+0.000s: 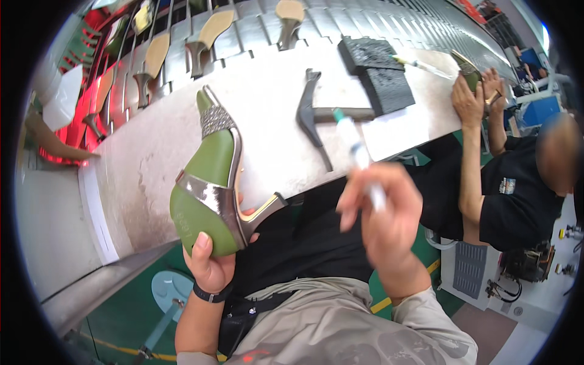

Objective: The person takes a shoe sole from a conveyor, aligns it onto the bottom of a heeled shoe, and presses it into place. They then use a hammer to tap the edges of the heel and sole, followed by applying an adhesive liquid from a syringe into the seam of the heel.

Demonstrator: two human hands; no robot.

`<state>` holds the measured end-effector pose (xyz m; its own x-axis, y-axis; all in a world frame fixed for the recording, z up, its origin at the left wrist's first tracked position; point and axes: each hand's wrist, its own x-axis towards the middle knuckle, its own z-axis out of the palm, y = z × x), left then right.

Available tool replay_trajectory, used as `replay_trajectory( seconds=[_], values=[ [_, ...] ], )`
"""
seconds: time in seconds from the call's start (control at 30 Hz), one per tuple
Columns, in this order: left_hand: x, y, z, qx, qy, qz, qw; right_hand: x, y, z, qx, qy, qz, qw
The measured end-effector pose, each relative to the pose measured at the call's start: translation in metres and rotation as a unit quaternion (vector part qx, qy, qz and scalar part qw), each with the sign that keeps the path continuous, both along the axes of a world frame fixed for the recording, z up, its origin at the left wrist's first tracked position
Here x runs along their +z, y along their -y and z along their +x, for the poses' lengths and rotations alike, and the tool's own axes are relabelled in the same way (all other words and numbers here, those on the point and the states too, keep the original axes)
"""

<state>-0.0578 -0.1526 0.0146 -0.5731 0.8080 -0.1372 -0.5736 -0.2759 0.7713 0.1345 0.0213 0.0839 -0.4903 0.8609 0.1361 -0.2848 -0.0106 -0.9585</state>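
Note:
My left hand [210,261] grips a high-heeled shoe [210,191] on a green last [204,219] by its heel end. The toe points away, and the heel juts right. Metallic straps and a glittery band cross the last. My right hand [386,207] is raised to the right of the shoe, apart from it. Its fingers close round a slim white pen-like tube [360,151] with a green tip pointing away; motion blurs it. Beyond lies a hammer [308,115] with a dark curved head.
Two black blocks [387,91] and a slim tube with a yellow tip [426,67] lie on the worktable [267,109]. Heeled soles [157,55] stand along the roller conveyor [322,24] behind. At right, a co-worker [511,201] holds another green-lasted shoe [468,72].

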Motion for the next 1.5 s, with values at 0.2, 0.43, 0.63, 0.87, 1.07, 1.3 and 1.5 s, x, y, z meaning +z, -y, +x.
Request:
replay_trajectory(
  seconds=[0.2, 0.43, 0.63, 0.87, 1.07, 1.3, 1.5],
  values=[
    [-0.003, -0.002, -0.001, 0.006, -0.004, 0.014, 1.000, 0.003, -0.110, -0.003, -0.139, 0.045, 0.041, 0.988],
    [0.000, 0.005, -0.001, -0.001, -0.007, -0.015, 1.000, -0.019, -0.140, -0.015, -0.157, 0.182, 0.073, 0.968],
    [0.005, -0.001, -0.004, -0.050, -0.007, -0.027, 0.998, -0.008, -0.027, 0.010, -0.215, 0.200, 0.388, 0.874],
    [0.006, 0.003, -0.010, -0.054, -0.013, -0.033, 0.998, -0.044, 0.037, -0.054, 0.093, 0.232, 0.441, 0.862],
    [0.000, 0.003, -0.011, -0.039, 0.025, 0.029, 0.998, -0.049, 0.040, -0.062, 0.085, 0.212, 0.450, 0.863],
    [0.004, 0.004, -0.012, -0.052, 0.032, 0.024, 0.998, -0.040, 0.034, -0.061, 0.101, 0.220, 0.472, 0.847],
    [0.017, 0.007, -0.007, -0.054, 0.027, -0.036, 0.998, -0.009, 0.021, -0.040, 0.177, 0.118, 0.365, 0.906]
  ],
)
